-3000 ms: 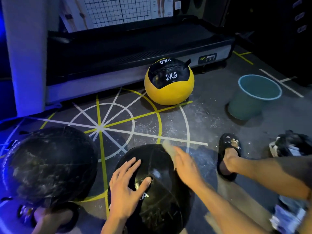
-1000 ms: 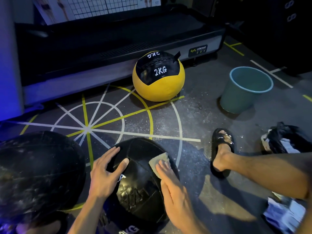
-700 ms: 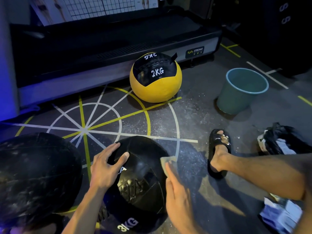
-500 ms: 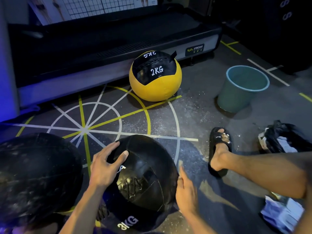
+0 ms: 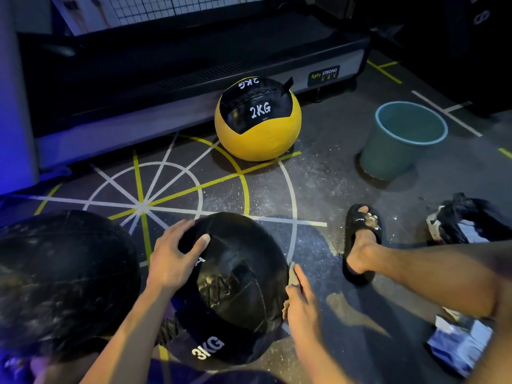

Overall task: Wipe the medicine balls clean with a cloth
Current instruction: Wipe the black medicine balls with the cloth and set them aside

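A black medicine ball point(image 5: 235, 289) marked 3KG sits on the floor in front of me. My left hand point(image 5: 173, 256) rests on its upper left side with fingers spread. My right hand point(image 5: 302, 303) presses a pale cloth point(image 5: 291, 275) flat against the ball's right side; only slivers of the cloth show past the fingers. A larger black ball point(image 5: 63, 281), dusted with white marks, lies at the left. A yellow and black ball point(image 5: 257, 120) marked 2KG stands further back by the treadmill.
A teal bucket point(image 5: 401, 139) stands at the right rear. My right leg and black sandal point(image 5: 360, 239) stretch across the floor on the right. A dark bundle point(image 5: 465, 220) and packaging point(image 5: 460, 342) lie at the far right. The treadmill base point(image 5: 194, 79) runs along the back.
My right hand slid the cloth from the ball's top down over its right side. The ball turned towards me, so its 3KG label now shows. My left hand stayed on the upper left.
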{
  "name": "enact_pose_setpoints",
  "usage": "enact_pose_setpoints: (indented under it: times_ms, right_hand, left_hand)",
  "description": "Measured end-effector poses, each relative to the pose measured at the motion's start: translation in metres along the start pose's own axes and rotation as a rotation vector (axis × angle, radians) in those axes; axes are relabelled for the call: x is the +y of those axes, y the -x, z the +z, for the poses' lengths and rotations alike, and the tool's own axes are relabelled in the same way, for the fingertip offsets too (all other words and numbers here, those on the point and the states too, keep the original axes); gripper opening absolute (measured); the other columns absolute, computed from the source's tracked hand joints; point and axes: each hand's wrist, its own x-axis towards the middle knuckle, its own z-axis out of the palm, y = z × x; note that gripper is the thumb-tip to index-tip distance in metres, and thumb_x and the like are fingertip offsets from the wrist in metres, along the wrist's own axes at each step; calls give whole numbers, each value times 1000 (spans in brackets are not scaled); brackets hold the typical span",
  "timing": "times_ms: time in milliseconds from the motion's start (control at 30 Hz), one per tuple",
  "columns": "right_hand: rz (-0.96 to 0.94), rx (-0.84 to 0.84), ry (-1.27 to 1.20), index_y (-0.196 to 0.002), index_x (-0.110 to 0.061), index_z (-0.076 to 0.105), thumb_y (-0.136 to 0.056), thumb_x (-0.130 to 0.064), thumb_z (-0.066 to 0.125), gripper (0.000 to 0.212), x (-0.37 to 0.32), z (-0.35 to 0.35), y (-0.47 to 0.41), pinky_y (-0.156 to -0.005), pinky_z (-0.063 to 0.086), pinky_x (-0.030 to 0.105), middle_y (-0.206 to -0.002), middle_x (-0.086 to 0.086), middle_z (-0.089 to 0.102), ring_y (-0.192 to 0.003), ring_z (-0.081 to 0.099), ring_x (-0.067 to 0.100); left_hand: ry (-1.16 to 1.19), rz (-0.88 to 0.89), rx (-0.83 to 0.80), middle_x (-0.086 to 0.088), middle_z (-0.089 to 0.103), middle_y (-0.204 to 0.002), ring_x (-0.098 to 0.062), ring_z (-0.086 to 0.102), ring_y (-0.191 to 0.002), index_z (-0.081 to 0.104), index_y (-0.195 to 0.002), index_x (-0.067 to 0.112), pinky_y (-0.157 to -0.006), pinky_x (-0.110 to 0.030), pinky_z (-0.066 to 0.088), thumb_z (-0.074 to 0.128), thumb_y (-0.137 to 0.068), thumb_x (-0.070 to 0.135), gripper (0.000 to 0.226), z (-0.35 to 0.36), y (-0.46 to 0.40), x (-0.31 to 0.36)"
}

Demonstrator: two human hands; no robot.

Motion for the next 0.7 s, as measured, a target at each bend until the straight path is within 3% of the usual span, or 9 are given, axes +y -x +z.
enact_pose_setpoints:
  times_ms: [67,133,200,267,300,367,500,633,700]
  right_hand:
    - [32,-14,-23,-145,-42,48,-109,-17,42,44,-10,-4,4,-81,49,39,-108,-11,60,-100,58,11]
    - [59,-8,-53,-147,-34,50,-109,-13,40,44,-18,-7,9,-92,48,46,-104,-6,55,-112,59,27]
    - [101,18,-82,-143,-29,55,-107,-6,38,47,-17,-9,7,-94,50,44,-109,-4,61,-122,56,37]
    - [146,41,-132,-139,-25,61,-104,-1,35,50,-11,-9,1,-69,55,27,-132,4,62,-114,60,28]
    - [158,40,-176,-137,-24,63,-104,0,34,50,-8,-9,-3,-58,51,18,-136,7,61,-109,59,24]
    - [181,24,-257,-125,-27,68,-104,-1,32,49,-9,-6,-11,-49,49,16,-131,12,63,-102,61,25]
    - [167,9,-360,-100,-30,73,-101,1,38,47,-14,-3,-30,-60,53,28,-128,17,66,-98,64,29]
    - [66,-54,-210,-116,-37,70,-98,0,44,49,-21,1,-37,-70,48,27,-128,11,68,-82,59,17]
    - [56,-97,-146,-131,-35,65,-100,-4,45,48,-18,4,-37,-84,53,33,-129,3,64,-90,59,14]
  left_hand:
    - [-92,117,44,7,55,-145,-21,46,-137,59,-140,30,-113,-48,36,44,-90,72,66,-3,9,20]
    - [-133,182,17,11,59,-136,-18,50,-130,64,-133,32,-108,-44,39,43,-94,67,56,-3,30,37]
    - [-276,243,23,15,60,-134,-16,51,-127,67,-128,35,-105,-42,42,46,-92,67,53,2,57,43]
    - [-367,282,47,15,58,-139,-17,51,-130,67,-130,34,-107,-42,42,46,-91,69,56,7,85,42]
    - [-368,281,44,14,56,-144,-17,48,-135,65,-133,34,-110,-43,41,46,-91,71,59,9,96,40]
    - [-365,262,14,13,44,-157,-15,36,-148,57,-144,33,-118,-47,36,45,-90,76,71,14,111,33]
    - [-393,249,23,10,29,-167,-12,15,-157,41,-156,30,-126,-40,20,39,-92,77,79,20,109,25]
    - [-337,219,56,14,28,-166,-9,13,-157,41,-156,34,-127,-41,19,38,-96,73,72,24,91,21]
    - [-283,215,82,14,31,-165,-9,16,-156,44,-154,35,-126,-43,20,41,-95,72,70,27,85,21]
